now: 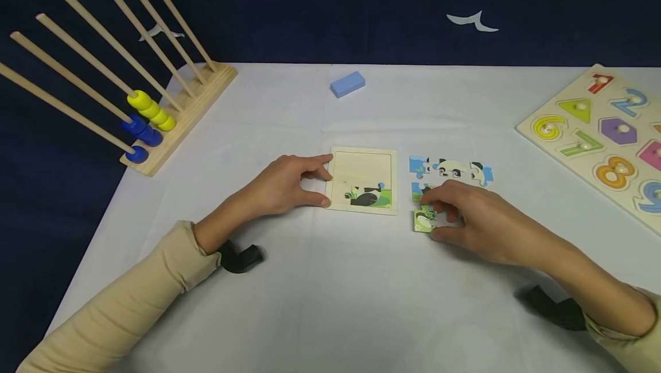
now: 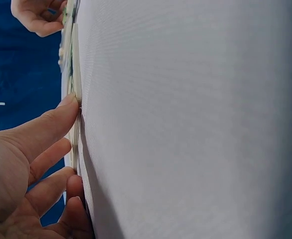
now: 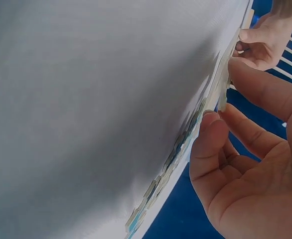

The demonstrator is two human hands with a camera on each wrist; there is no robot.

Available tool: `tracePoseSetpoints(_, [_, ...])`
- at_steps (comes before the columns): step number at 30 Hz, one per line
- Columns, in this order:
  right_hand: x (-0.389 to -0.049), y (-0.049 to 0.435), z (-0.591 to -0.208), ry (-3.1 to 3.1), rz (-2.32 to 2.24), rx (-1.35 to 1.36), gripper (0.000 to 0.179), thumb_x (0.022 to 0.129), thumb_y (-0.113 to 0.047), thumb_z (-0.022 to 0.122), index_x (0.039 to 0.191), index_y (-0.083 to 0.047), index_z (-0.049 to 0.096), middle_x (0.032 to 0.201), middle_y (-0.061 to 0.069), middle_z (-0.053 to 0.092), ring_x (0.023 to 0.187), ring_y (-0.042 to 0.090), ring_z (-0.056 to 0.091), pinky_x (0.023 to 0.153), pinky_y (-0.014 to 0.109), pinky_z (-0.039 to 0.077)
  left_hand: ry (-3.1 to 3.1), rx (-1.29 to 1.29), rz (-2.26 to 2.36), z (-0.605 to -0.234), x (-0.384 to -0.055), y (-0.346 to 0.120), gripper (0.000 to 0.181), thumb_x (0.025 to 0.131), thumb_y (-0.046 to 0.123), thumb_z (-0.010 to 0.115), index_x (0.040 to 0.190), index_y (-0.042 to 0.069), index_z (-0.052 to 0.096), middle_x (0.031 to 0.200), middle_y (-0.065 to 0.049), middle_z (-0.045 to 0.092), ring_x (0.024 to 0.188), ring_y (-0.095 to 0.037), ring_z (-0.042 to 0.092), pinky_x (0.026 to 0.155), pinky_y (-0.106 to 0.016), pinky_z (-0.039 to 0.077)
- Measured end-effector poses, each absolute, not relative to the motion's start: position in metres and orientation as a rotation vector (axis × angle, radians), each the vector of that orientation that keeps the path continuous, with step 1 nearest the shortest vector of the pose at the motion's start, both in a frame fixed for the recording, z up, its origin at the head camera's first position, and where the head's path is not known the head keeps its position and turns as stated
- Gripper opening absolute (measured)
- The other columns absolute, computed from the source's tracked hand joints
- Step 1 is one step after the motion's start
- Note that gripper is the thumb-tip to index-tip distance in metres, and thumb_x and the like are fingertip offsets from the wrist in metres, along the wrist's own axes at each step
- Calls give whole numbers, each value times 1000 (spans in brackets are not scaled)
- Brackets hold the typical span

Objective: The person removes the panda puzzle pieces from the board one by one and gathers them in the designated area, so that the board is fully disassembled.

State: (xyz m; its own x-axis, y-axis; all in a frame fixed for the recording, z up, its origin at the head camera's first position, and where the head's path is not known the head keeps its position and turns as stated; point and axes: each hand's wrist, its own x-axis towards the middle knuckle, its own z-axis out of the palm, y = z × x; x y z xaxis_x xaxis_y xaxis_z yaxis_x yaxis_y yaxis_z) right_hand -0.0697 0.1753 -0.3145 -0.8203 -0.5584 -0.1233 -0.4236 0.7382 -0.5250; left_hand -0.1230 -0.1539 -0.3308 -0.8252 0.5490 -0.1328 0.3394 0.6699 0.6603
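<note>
A square wooden puzzle board (image 1: 360,166) lies on the table, with joined pieces of a black-and-white panda picture (image 1: 365,195) in its lower right part. My left hand (image 1: 289,185) rests against the board's left edge, thumb near the lower corner and index finger near the upper one. To the right of the board, my right hand (image 1: 480,221) pinches a green-and-white puzzle piece (image 1: 424,221) between thumb and fingers; the right wrist view shows that piece (image 3: 222,97) tilted. Other loose pieces lie just beyond: a blue one (image 1: 419,166), a panda-face piece (image 1: 450,167), and more partly behind the fingers.
A wooden bead stand (image 1: 178,123) with blue and yellow beads stands at the left. A blue block (image 1: 348,84) lies toward the back edge. At the right lies a number-and-shape peg board (image 1: 594,132). Black straps (image 1: 241,258) hang from the wrists over the white cloth.
</note>
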Motion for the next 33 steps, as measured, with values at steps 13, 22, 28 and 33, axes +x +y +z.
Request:
tracePoseSetpoints(13, [-70,176,-315,2666,-711,-793,48,78,-13,85,121,-9,65,86,-5,50,82,13,47,67,28,40,2561,711,931,-332,-123,-154,40,78,19,86,114,8,73,146,-7,50,106,-18,60,88,-34,45])
tracePoseSetpoints(22, [-71,174,-318,2669,-687,-869,44,78,-6,83,119,-9,65,88,-8,52,82,11,49,70,30,43,2560,703,925,-332,-124,-154,44,78,19,86,117,7,72,145,-6,51,108,-18,61,91,-35,45])
tracePoseSetpoints(28, [-72,174,-319,2664,-687,-877,45,78,-2,81,119,-8,64,91,-8,55,84,11,50,72,30,45,2558,703,925,-332,-124,-154,42,78,20,86,116,8,72,146,-6,50,107,-18,61,90,-35,45])
tracePoseSetpoints(33, [-72,174,-319,2663,-689,-876,44,78,-1,81,119,-9,64,90,-8,54,84,11,50,72,30,44,2555,702,931,-332,-125,-155,43,78,20,86,116,8,72,146,-6,51,107,-17,61,90,-35,45])
